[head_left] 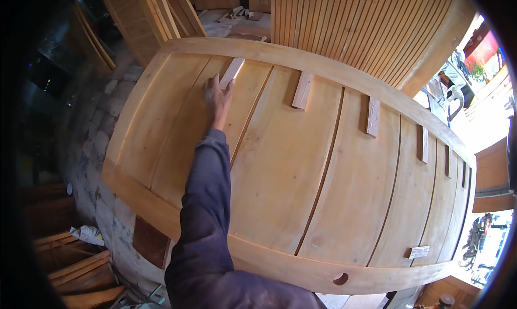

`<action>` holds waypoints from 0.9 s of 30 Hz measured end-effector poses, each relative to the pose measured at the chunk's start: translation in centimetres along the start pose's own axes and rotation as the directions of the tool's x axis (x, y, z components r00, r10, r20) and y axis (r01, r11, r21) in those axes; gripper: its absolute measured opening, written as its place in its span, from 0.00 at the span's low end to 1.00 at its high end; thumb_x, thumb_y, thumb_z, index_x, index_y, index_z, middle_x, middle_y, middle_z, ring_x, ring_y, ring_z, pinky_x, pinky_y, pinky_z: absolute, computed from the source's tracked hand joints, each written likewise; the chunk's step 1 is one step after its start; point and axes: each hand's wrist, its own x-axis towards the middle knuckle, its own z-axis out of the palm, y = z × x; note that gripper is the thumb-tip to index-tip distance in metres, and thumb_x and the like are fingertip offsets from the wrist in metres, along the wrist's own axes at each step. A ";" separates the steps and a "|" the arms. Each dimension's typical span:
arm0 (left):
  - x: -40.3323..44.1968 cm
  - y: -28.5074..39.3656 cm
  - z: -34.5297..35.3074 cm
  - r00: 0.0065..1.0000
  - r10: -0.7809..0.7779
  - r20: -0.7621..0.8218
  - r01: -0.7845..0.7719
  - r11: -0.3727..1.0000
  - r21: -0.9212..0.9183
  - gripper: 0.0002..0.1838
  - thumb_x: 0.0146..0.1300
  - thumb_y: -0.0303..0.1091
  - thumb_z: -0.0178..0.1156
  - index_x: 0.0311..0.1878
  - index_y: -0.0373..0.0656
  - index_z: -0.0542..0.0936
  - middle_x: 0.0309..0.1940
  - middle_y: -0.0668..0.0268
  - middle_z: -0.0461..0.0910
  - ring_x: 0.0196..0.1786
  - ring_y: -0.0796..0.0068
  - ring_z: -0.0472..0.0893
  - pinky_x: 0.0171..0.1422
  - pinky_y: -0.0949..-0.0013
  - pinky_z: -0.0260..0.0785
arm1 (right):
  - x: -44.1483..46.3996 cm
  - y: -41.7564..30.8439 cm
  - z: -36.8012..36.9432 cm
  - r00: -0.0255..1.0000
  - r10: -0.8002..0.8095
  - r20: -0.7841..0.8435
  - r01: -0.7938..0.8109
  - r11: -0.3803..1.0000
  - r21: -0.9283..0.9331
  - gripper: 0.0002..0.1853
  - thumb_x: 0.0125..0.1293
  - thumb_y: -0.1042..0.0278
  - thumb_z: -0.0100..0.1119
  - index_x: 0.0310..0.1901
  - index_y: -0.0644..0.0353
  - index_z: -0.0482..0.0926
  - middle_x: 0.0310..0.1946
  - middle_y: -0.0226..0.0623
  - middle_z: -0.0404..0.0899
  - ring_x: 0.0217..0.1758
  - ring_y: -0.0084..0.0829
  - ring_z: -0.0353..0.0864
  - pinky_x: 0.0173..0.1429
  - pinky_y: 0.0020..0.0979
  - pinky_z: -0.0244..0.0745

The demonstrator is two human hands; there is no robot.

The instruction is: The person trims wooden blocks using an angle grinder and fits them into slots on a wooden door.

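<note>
My left hand [218,100], at the end of a dark sleeve, reaches across a large wooden door [280,158] lying flat. Its thumb and fingers are closed around the near end of a small wooden block [233,71]. The block's far end meets the inner edge of the door's far frame rail [258,49]. To the right, a second wooden block [302,91] and a third wooden block [372,116] lie along the same rail, with several more beyond. My right hand is out of view.
A small light block [419,252] rests near the door's near rail, which has a round hole [340,279]. A slatted panel [355,29] stands behind. Boards [156,12] lean at the back left, and wooden pieces [81,266] lie at the lower left.
</note>
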 end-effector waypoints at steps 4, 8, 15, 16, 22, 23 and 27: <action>-1.6 -1.3 -0.8 0.998 -0.056 0.042 0.054 0.998 0.032 0.34 0.63 0.49 0.77 0.65 0.35 0.84 0.55 0.50 0.85 0.64 0.47 0.80 0.69 0.47 0.73 | -1.0 -0.1 1.2 0.997 0.060 0.050 -0.056 0.995 -0.080 0.14 0.76 0.47 0.59 0.42 0.49 0.81 0.34 0.22 0.78 0.41 0.23 0.79 0.49 0.35 0.78; -0.6 -0.7 -1.5 0.959 -0.206 0.192 0.227 0.970 -0.092 0.27 0.61 0.40 0.80 0.60 0.35 0.88 0.55 0.53 0.86 0.60 0.53 0.84 0.68 0.53 0.76 | -1.5 0.5 2.5 0.999 0.012 -0.033 -0.014 0.997 -0.075 0.13 0.74 0.50 0.62 0.44 0.51 0.81 0.35 0.23 0.79 0.41 0.23 0.79 0.56 0.36 0.78; 0.0 -1.2 -1.7 0.962 -0.135 0.239 0.167 0.979 -0.120 0.27 0.60 0.38 0.80 0.61 0.35 0.88 0.53 0.53 0.86 0.54 0.53 0.87 0.63 0.55 0.79 | -3.0 1.4 2.3 0.997 -0.039 -0.072 0.046 0.994 0.098 0.11 0.76 0.53 0.62 0.46 0.50 0.84 0.36 0.19 0.79 0.46 0.18 0.79 0.62 0.30 0.77; 0.0 -1.2 -1.8 0.959 -0.132 0.250 0.167 0.979 -0.121 0.28 0.61 0.38 0.80 0.62 0.35 0.88 0.54 0.53 0.86 0.55 0.52 0.86 0.64 0.55 0.79 | -2.1 1.6 0.2 1.000 0.003 0.010 -0.005 0.976 0.217 0.12 0.76 0.51 0.62 0.46 0.49 0.85 0.35 0.18 0.79 0.46 0.17 0.79 0.62 0.29 0.77; -0.8 -1.6 -0.7 0.965 -0.121 0.231 0.154 0.980 -0.129 0.36 0.62 0.43 0.79 0.71 0.35 0.82 0.65 0.50 0.82 0.67 0.47 0.79 0.72 0.49 0.72 | -2.2 1.4 0.4 0.987 0.077 0.138 -0.150 0.741 0.655 0.14 0.76 0.45 0.63 0.43 0.45 0.85 0.34 0.15 0.79 0.45 0.14 0.78 0.58 0.27 0.77; -1.0 -1.4 -0.8 0.973 -0.109 0.205 0.137 0.982 -0.129 0.38 0.64 0.45 0.78 0.73 0.35 0.80 0.66 0.49 0.81 0.68 0.46 0.79 0.73 0.48 0.71 | -2.4 1.6 0.7 0.985 0.088 0.146 -0.166 0.684 0.710 0.15 0.76 0.44 0.63 0.43 0.45 0.85 0.34 0.15 0.79 0.45 0.14 0.78 0.57 0.27 0.77; -1.5 0.4 -2.6 0.980 -0.135 0.145 0.154 0.979 -0.130 0.45 0.70 0.56 0.71 0.79 0.33 0.72 0.68 0.42 0.79 0.69 0.40 0.77 0.75 0.42 0.68 | -0.9 1.6 -3.7 0.986 0.102 0.131 -0.139 0.941 0.309 0.16 0.73 0.40 0.65 0.37 0.41 0.83 0.32 0.13 0.77 0.42 0.13 0.77 0.51 0.29 0.76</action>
